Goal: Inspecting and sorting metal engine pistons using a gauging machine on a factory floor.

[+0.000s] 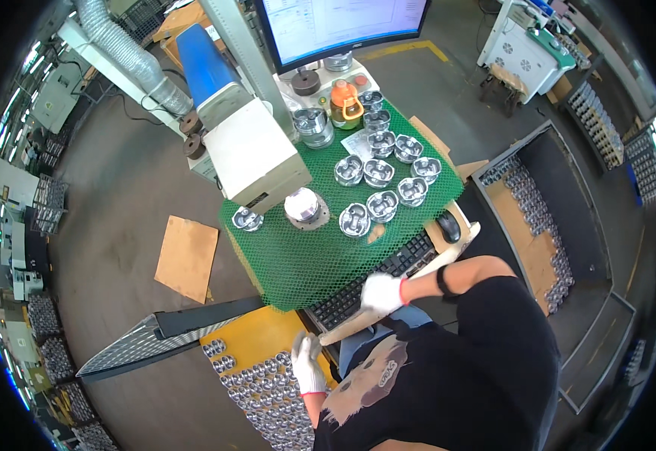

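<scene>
My left hand point(307, 364), in a white glove with a red cuff, is by the left end of the pull-out keyboard tray point(354, 325), above a yellow board point(256, 331) bearing rows of small metal pistons point(268, 395). Its fingers point away from me, apart, with nothing seen in them. My right hand point(383, 293), gloved alike, is over the near edge of the black keyboard point(341, 303); its fingers are hidden or bunched too small to tell. Several pistons point(379, 173) stand on the green mesh mat point(283, 263). One brightly lit piston point(303, 204) sits on a round base beside a white box-shaped machine head point(256, 158).
A monitor point(343, 30) stands at the back, with an orange-lidded bottle point(345, 104) before it. A mouse point(448, 227) lies right of the keyboard. At right is a large dark bin point(568, 203) with pistons and cardboard. A brown board point(186, 258) lies on the floor at left.
</scene>
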A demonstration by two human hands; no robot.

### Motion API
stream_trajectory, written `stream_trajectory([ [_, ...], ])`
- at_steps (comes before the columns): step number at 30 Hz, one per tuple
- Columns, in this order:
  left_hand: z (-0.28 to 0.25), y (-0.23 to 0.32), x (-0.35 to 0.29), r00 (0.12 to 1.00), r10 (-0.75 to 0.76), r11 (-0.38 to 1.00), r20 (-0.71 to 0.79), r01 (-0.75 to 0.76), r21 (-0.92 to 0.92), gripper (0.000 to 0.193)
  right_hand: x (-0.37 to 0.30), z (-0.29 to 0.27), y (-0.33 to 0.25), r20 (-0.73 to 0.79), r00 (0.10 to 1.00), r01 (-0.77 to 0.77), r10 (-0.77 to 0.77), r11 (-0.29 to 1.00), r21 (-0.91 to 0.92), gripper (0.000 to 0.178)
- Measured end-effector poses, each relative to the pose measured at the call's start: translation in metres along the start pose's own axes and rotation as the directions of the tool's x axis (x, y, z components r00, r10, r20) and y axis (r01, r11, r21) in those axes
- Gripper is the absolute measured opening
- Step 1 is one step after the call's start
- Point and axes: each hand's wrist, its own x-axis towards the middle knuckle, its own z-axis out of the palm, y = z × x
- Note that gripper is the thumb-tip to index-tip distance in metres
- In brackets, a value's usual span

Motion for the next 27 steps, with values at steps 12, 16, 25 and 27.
stream_trajectory([
  [12, 0.057, 0.028, 0.022, 0.904, 0.118, 0.96, 0.412, -0.21, 0.186, 0.045, 0.005, -0.106, 0.093, -0.177, 0.978, -0.179, 0.112, 0.886, -0.429, 0.013],
  [16, -0.004, 0.011, 0.003, 0.983, 0.128, 0.989, 0.134, -0.137, 0.063, 0.041, 0.013, -0.075, 0.046, -0.482, 0.759, -0.536, 0.437, 0.84, -0.083, 0.012],
  [25, -0.066, -0.025, -0.03, 0.997, -0.042, 0.932, 0.069, 0.064, -0.357, 0.056, 0.083, -0.026, -0.064, 0.434, 0.838, -0.074, 0.331, -0.719, 0.691, 0.043],
  [27, -0.054, -0.014, -0.03, 0.985, 0.012, 0.95, 0.174, 0.043, -0.309, 0.063, 0.111, -0.053, -0.099, 0.386, 0.867, -0.027, 0.316, -0.742, 0.669, 0.046],
])
